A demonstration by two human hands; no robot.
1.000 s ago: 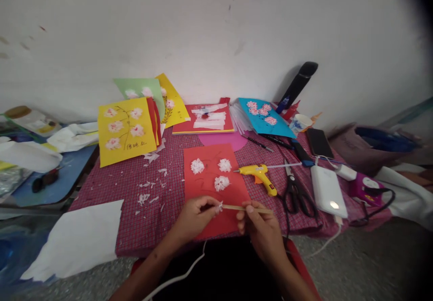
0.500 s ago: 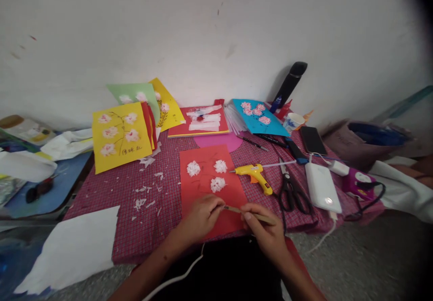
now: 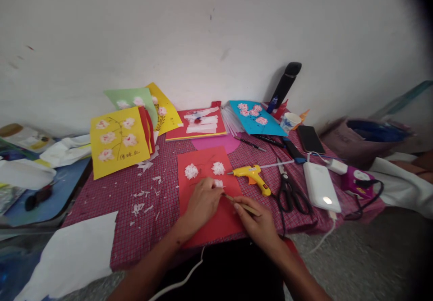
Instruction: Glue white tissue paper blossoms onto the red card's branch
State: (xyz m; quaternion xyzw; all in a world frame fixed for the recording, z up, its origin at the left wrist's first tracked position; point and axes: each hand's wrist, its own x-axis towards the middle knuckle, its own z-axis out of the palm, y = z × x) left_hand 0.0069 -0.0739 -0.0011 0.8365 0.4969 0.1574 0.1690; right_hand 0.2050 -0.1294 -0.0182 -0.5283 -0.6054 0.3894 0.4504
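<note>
My right hand (image 3: 257,217) grips a thin tan wooden stick-like tool (image 3: 248,208), its narrow end pointing left. That end meets the fingertips of my left hand (image 3: 204,199), which is closed; what it pinches there is hidden. Both hands are over a red sheet (image 3: 216,224) on the table. White paper blossoms, the left one (image 3: 191,171) and the right one (image 3: 218,168), sit on its upper part among thin drawn stems. A third white blossom (image 3: 218,183) is partly covered by my left hand.
Right of the sheet lie a yellow glue gun (image 3: 252,177), black scissors (image 3: 292,193) and a white power bank (image 3: 320,186). Paper scraps (image 3: 138,208) litter the left side. Behind stand a yellow flower card (image 3: 118,141) and a blue card (image 3: 257,120). A cable (image 3: 182,276) crosses my lap.
Both hands have moved up the red sheet with the tool, toward the third blossom, which my left hand now partly covers. The camera view has shifted slightly.
</note>
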